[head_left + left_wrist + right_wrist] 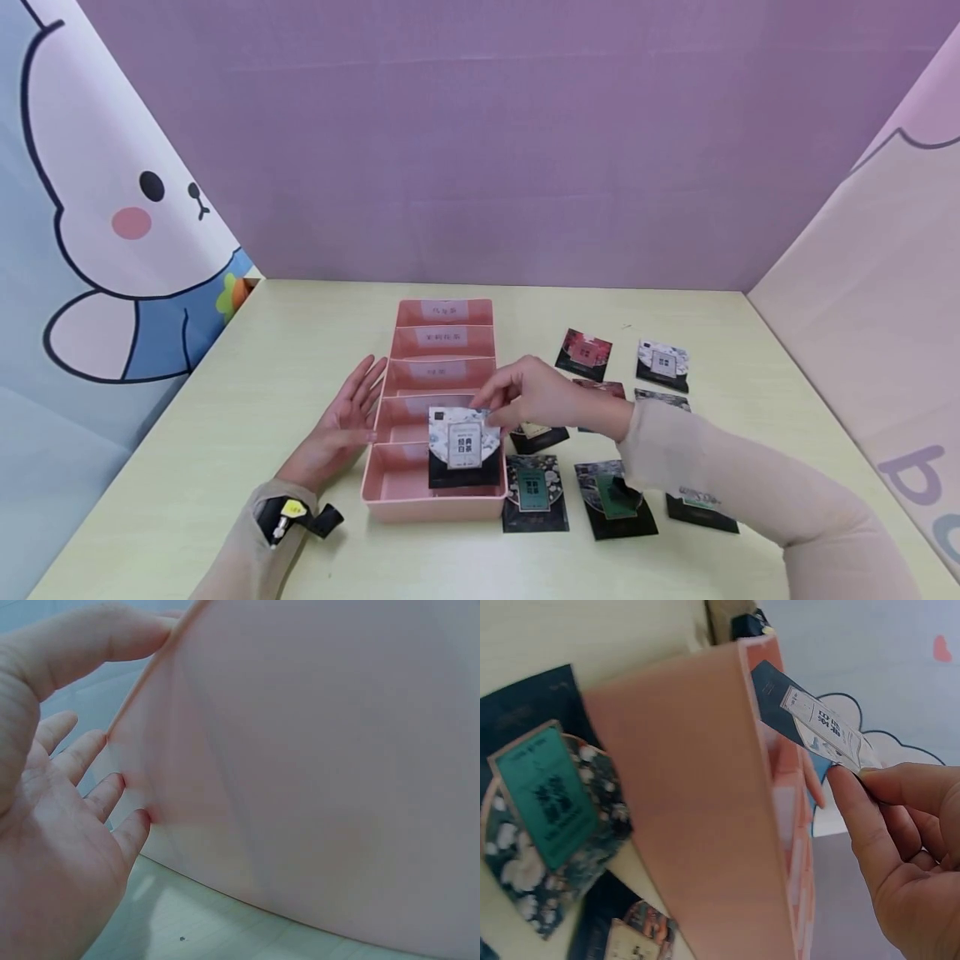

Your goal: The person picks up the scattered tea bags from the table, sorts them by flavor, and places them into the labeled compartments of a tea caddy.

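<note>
A long pink box [435,510] with several compartments in a row stands on the table, pale labels on its dividers. My right hand [538,393] pinches a white-and-black tea packet [463,467] by its upper corner between thumb and finger. The packet is tilted over the nearest compartment, its lower part near the box's rim, as the right wrist view also shows. My left hand [339,433] lies along the box's left side with fingers extended. In the left wrist view its fingertips touch the box wall [315,765] and the thumb [112,634] reaches the rim.
Right of the box lie several tea packets: a red one [585,354], a white one [663,364], and green-labelled ones, including one [534,493] right beside the box. My right forearm passes over some of them. A purple backdrop [495,167] rises behind the table.
</note>
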The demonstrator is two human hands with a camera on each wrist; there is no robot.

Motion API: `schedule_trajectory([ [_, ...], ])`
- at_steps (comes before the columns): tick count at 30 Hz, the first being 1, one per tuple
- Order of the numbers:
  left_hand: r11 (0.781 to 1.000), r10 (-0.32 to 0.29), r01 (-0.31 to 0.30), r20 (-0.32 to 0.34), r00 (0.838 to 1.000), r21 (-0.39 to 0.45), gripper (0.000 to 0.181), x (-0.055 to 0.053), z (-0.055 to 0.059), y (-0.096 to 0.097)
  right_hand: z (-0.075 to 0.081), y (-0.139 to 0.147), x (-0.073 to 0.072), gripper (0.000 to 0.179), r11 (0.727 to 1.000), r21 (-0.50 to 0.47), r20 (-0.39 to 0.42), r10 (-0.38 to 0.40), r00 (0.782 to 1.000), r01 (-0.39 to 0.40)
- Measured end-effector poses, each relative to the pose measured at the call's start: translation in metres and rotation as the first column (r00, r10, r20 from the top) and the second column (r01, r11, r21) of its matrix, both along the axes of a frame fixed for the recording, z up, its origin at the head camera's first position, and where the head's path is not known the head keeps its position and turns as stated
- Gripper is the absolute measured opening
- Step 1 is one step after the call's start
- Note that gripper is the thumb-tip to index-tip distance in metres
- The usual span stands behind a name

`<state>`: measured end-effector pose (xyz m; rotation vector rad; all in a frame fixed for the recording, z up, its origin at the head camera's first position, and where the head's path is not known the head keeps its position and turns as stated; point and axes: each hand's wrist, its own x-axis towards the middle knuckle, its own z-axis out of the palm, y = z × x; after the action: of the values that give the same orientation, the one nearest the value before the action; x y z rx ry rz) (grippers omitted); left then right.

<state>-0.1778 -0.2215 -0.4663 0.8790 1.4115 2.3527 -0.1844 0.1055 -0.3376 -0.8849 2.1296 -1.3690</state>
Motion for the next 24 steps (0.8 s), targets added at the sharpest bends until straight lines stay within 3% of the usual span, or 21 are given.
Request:
schedule_trajectory([
  [7, 0.999, 0.027, -0.025, 0.036, 0.999, -0.039, 0.102, 0.001, 0.002, 0.0, -0.004, 0.004, 0.01, 0.017, 1.0, 0.02, -0.09, 0.015, 0.996, -0.013],
  [15, 0.999, 0.017, -0.015, 0.031, 0.999, -0.041, 0.102, 0.0, 0.003, 0.0, -0.006, 0.007, 0.022, 0.015, 0.998, 0.008, -0.177, 0.065, 0.982, -0.065],
  [20, 0.999, 0.013, -0.012, 0.037, 0.999, -0.04, 0.103, 0.0, 0.004, 0.0, -0.009, 0.008, 0.028, 0.014, 0.991, 0.005, -0.328, 0.126, 0.936, -0.132],
  [24, 0.999, 0.012, -0.011, 0.036, 0.999, -0.039, 0.103, 0.0, 0.004, 0.0, -0.011, 0.008, 0.031, 0.014, 0.985, 0.003, -0.456, 0.157, 0.876, -0.175],
])
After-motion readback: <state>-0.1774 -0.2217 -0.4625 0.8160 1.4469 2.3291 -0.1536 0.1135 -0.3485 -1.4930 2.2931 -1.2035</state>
